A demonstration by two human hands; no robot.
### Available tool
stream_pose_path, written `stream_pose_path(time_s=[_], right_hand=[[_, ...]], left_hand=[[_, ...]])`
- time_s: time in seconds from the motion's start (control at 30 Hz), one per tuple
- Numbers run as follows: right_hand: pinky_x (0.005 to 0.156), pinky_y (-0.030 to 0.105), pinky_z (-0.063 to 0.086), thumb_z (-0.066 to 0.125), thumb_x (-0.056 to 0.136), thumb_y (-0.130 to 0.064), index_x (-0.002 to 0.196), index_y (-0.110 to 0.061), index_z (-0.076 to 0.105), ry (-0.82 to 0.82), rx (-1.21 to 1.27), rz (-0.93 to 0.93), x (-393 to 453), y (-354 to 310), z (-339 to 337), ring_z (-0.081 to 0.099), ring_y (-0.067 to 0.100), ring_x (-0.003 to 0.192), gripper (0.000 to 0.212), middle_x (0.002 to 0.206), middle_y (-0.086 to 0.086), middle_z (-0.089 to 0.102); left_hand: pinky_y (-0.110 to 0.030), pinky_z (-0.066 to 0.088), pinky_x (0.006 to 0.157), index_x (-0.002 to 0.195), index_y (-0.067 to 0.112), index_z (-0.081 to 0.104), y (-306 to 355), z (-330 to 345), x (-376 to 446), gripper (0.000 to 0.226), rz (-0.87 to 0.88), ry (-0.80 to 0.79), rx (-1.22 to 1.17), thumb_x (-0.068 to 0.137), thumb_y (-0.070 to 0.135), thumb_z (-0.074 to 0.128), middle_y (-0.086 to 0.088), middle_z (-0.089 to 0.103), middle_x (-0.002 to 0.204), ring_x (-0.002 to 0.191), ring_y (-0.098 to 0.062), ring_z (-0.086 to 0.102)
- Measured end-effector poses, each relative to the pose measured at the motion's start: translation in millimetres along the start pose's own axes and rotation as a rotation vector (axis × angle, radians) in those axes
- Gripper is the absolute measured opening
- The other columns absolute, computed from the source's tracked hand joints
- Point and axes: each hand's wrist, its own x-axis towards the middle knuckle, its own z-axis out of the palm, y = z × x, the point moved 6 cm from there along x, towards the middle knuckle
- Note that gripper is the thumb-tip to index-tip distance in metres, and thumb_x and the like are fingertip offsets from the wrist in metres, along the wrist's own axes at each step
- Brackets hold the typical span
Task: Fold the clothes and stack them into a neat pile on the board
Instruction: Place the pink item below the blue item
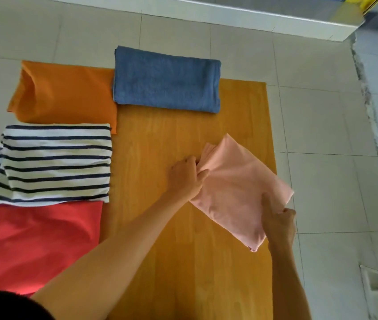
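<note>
Pink cloth (238, 188), already folded small, sits skewed at the board's (183, 262) right edge, one corner hanging past it over the floor. I have my right hand (279, 224) closed on its near corner, thumb on top and fingers curled under, and my left hand (187, 176) pinching the bunched layers at its left side, fingers hooked into the folds.

Beside the board's left edge lie three folded pieces, near to far: red (33, 245), striped (52, 162) and orange (63, 93), partly on the floor. At the far edge a folded blue towel (167, 79) rests, overlapping the board's rim.

My worry is the loose layers under my left fingers: if I lift or turn the pink piece unevenly, they may slide apart and spoil the fold. Its tilt would also leave any stack crooked, I judge.

Orange-stained wood makes up the board, laid on pale floor tiles (322, 112). Beyond runs a white ledge (229, 12), and a rough grey strip (372, 112) borders the tiles at right.
</note>
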Motion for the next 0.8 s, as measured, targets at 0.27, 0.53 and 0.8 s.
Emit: stream_pose_path(time_s=[0.27, 0.53, 0.8], right_hand=[[0.060, 0.030, 0.044, 0.073, 0.085, -0.049, 0.121, -0.014, 0.058, -0.163, 0.150, -0.415, -33.4, -100.2, 46.5, 0.062, 0.029, 0.089, 0.053, 0.106, 0.006, 0.067], [0.074, 0.038, 0.051, 0.072, 0.083, -0.052, 0.110, -0.020, 0.060, -0.267, 0.174, -0.638, -57.5, -200.2, 114.8, 0.062, 0.025, 0.088, 0.043, 0.097, -0.003, 0.065], [0.079, 0.038, 0.047, 0.071, 0.084, -0.050, 0.124, -0.017, 0.060, -0.203, 0.139, -0.559, -41.6, -193.4, 117.4, 0.056, 0.024, 0.094, 0.053, 0.102, -0.003, 0.060]], left_hand=[[-0.014, 0.030, 0.053, 0.091, 0.021, 0.056, -82.2, -69.1, -31.6, 0.020, -0.165, 0.090, -0.369, 0.095, 0.040, 0.054, 0.014, 0.046, 0.068, 0.063, -0.004, 0.048], [-0.021, 0.036, 0.067, 0.108, 0.013, 0.057, -128.6, -136.1, -17.9, 0.027, -0.331, 0.321, -0.328, 0.098, 0.037, 0.049, 0.005, 0.056, 0.088, 0.086, -0.015, 0.053], [-0.030, 0.041, 0.072, 0.125, 0.011, 0.050, -127.0, -116.8, 4.2, 0.037, -0.396, 0.252, -0.141, 0.098, 0.037, 0.049, -0.005, 0.063, 0.106, 0.099, -0.026, 0.061]])
